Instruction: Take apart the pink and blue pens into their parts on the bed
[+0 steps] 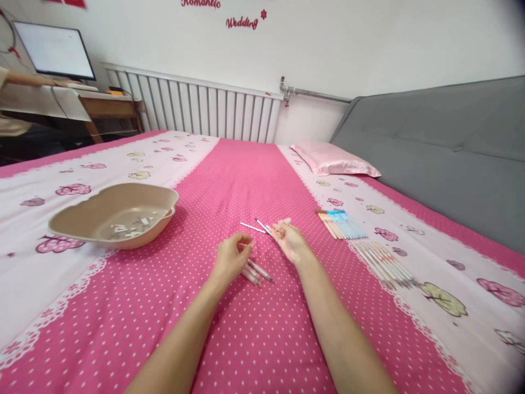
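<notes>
Pink bed (229, 180): both your hands rest here.
Left hand (232, 260): fingers narrow, pinching bundled thin pens (257, 272), likely so they stay together.
Right hand (289, 241): palm up, fingers curled on the ends of two white sticks (255, 226).
Beige basin (82, 216): on your left, holding small bits.

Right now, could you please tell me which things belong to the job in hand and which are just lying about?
In hand: left hand by loose pens; right hand with thin pens at its fingertips; pen rows; beige bowl of small bits.
Lying about: pink pillow, monitor, desk, radiator.
</notes>
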{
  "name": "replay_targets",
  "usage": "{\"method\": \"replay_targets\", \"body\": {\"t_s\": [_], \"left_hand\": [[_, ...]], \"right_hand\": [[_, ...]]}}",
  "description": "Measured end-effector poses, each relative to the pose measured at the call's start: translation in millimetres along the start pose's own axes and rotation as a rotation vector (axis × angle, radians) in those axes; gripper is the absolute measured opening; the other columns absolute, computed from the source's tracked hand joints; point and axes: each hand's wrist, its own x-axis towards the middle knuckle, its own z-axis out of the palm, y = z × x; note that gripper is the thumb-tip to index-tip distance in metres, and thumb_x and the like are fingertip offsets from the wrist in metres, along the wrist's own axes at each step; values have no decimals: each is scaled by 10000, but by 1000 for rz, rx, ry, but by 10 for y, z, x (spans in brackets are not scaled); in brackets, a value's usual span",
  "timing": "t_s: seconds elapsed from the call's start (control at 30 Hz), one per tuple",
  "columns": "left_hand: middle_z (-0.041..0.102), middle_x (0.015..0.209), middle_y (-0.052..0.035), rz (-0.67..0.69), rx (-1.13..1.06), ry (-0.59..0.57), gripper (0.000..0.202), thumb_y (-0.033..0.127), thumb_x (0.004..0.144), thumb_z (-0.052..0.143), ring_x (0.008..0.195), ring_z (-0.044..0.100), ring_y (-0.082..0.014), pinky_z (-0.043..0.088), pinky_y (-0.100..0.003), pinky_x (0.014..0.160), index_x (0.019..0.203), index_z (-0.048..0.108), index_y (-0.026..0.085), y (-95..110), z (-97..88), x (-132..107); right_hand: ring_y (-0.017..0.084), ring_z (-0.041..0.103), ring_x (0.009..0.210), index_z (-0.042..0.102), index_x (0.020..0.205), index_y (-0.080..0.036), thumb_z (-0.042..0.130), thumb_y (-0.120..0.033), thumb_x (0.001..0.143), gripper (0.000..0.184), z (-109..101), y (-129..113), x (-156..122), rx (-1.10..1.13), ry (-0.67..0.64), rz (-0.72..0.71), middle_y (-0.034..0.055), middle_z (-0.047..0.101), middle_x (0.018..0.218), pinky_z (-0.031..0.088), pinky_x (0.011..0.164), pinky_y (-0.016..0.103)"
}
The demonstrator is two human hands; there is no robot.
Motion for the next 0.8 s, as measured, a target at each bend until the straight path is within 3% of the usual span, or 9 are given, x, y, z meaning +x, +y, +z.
{"method": "replay_targets", "body": {"t_s": [0.1,0.2,0.3,0.4,0.53,0.57,0.67,0.8], "left_hand": [[684,852,-89,-21,62,-29,243,266,763,534,707,632,-194,488,-300,638,933,641,129,17,-9,-14],[685,825,-81,-22,102,-35,238,245,760,523,693,629,-193,482,-297,637,933,648,139,-1,-12,-15],[687,843,-76,-9,96,38,222,177,747,499,716,625,-193,476,-294,657,896,662,156,-52,-29,6],[688,881,-75,-15,81,149,254,121,737,456,745,622,-199,470,-303,686,864,672,168,-104,-77,38],[689,852,-74,-43,105,242,272,110,742,432,757,613,-206,453,-320,735,852,674,167,-131,-157,69],[689,848,-75,-46,111,253,271,110,741,432,759,610,-206,448,-319,739,851,674,165,-131,-169,72],[685,841,-80,-49,126,252,275,115,741,431,714,600,-202,440,-308,700,860,675,156,-127,-177,71],[673,773,-67,-44,133,231,263,142,745,447,636,577,-190,424,-287,635,873,676,154,-114,-164,63]], "right_hand": [[68,572,681,454,664,-206,376,-170,890,242,-34,-47,16,49,-82,-8,-13,553,673,481,849,221],[94,591,846,541,688,-187,393,-193,877,241,-61,-61,12,34,-147,-14,36,623,816,434,913,236],[118,580,917,603,798,-182,473,-213,830,138,-85,-78,-31,-60,-146,-69,52,637,976,439,878,256],[147,595,807,608,898,-181,610,-248,730,181,-84,-82,-129,-408,-172,-123,68,632,1017,478,726,288],[150,590,637,644,791,-176,724,-205,563,243,-15,9,-267,-1006,-524,-102,27,667,753,433,568,253],[141,576,592,645,741,-179,740,-180,522,238,9,43,-289,-1099,-563,-106,9,658,677,407,532,237],[113,522,500,628,624,-183,731,-114,463,204,65,124,-319,-1218,-534,-146,-18,625,558,332,461,212],[94,451,412,606,486,-169,608,-53,497,116,73,131,-317,-1228,-577,-127,-29,549,432,290,425,217]]}}
